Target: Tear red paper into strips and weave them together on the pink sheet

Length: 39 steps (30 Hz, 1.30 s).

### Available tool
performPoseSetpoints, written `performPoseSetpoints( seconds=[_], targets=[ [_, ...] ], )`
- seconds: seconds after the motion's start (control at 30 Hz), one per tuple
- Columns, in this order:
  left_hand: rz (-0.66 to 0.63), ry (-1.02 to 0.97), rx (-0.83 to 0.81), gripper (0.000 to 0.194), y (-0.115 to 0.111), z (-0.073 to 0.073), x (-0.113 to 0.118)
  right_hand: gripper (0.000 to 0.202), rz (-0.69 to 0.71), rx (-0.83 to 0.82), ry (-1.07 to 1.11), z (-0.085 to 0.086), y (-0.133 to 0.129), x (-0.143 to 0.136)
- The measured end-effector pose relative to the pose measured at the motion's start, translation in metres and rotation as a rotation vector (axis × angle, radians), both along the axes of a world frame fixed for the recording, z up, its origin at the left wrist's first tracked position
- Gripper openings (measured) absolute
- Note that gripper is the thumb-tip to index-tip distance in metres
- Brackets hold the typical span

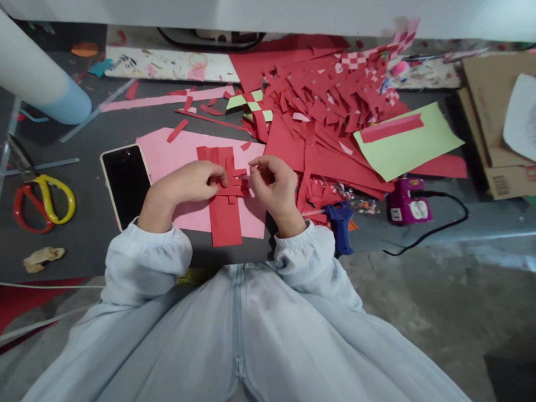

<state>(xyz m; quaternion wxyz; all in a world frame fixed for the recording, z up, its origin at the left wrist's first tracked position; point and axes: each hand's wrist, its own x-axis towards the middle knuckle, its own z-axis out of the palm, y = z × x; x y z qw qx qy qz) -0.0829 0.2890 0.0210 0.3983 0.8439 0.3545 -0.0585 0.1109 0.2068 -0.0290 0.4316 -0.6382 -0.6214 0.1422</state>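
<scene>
Working over a red paper piece (227, 223), the person's two bare hands face each other at the table's near edge. The left hand (195, 180) has its fingers bent, their tips on the narrow red strips (233, 192) lying across that piece. The right hand (277, 183) is curled, thumb and forefinger close together beside the strips' ends; whether anything is pinched there cannot be told. Beneath lies a pink sheet (168, 143), with a dark-screened phone (129, 183) beside its left edge. Farther left are scissors (42, 185) with one red and one yellow handle. To the right of the right hand lies a blue glue gun (340, 225); beyond it, red cuttings (326, 97) form a heap. Outermost right: a pale green sheet (398, 156), a purple box (410, 201) and cardboard (489, 116).
</scene>
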Motion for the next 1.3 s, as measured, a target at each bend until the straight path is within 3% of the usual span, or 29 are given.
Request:
performPoseSetpoints(
  seconds=[0.13,0.23,0.37,0.43,0.6,0.97,1.3],
  targets=[
    [0.104,-0.043,0.016,0.023,0.000,0.006,-0.001,0.022,0.094,-0.105,-0.109,0.014,-0.002,0.000],
    [0.241,-0.053,0.115,0.021,0.000,0.013,-0.004,0.019,0.146,-0.196,-0.235,0.028,-0.004,-0.001],
    [0.383,0.064,0.242,0.015,0.000,0.019,-0.009,0.016,0.181,-0.341,-0.407,0.046,-0.009,-0.004],
    [0.385,0.168,0.231,0.011,0.001,0.020,-0.011,0.020,0.189,-0.424,-0.482,0.052,-0.013,-0.007],
    [0.282,0.356,0.130,0.035,0.001,0.019,-0.012,0.029,0.202,-0.629,-0.575,0.057,-0.021,-0.016],
    [0.232,0.345,0.116,0.036,0.000,0.014,-0.011,0.023,0.182,-0.573,-0.643,0.048,-0.022,-0.029],
    [0.244,0.301,0.145,0.035,-0.001,0.014,-0.010,0.020,0.127,-0.439,-0.574,0.036,-0.016,-0.037]
  ],
)
